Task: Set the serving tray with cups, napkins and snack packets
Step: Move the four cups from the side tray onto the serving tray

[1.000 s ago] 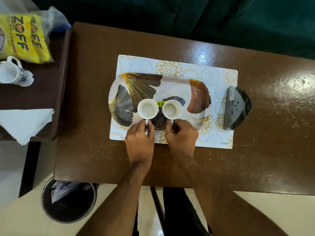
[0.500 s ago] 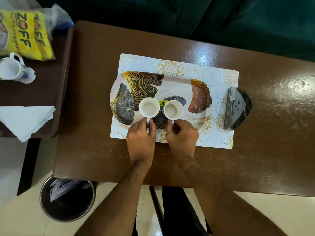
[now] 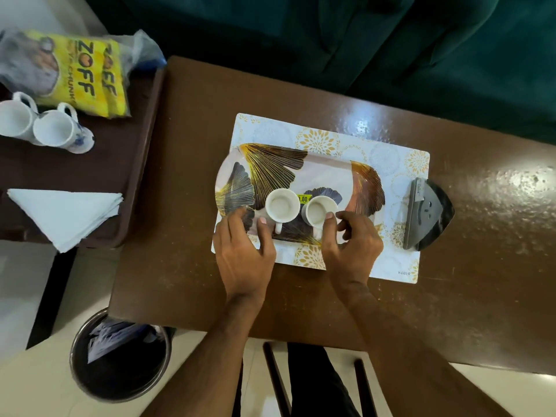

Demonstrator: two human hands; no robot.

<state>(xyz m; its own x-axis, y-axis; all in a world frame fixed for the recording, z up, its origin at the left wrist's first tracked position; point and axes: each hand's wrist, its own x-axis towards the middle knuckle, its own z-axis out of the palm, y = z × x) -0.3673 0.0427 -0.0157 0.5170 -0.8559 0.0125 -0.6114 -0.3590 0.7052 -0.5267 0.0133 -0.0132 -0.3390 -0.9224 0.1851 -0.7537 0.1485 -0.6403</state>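
Observation:
A leaf-patterned serving tray (image 3: 319, 173) lies on a white placemat (image 3: 391, 164) on the brown table. Two empty white cups stand side by side on it, a left cup (image 3: 281, 204) and a right cup (image 3: 317, 210), handles pointing toward me. My left hand (image 3: 243, 254) rests at the tray's near edge with fingers spread, thumb beside the left cup's handle. My right hand (image 3: 352, 248) has its thumb tip at the right cup's rim, and the handle shows free. Yellow snack packets (image 3: 87, 79) and folded white napkins (image 3: 66, 215) sit on a brown side tray (image 3: 129, 164) at the left.
Two more white cups (image 3: 54, 127) stand on the side tray by the packets. A grey and black napkin holder (image 3: 427, 215) lies at the placemat's right edge. A dark bin (image 3: 120, 356) stands on the floor at the near left. A green sofa (image 3: 361, 40) lies beyond the table.
Both hands have let go of the cup handles and spread their fingers. The view has shifted, bringing a second cup on the side tray into sight.

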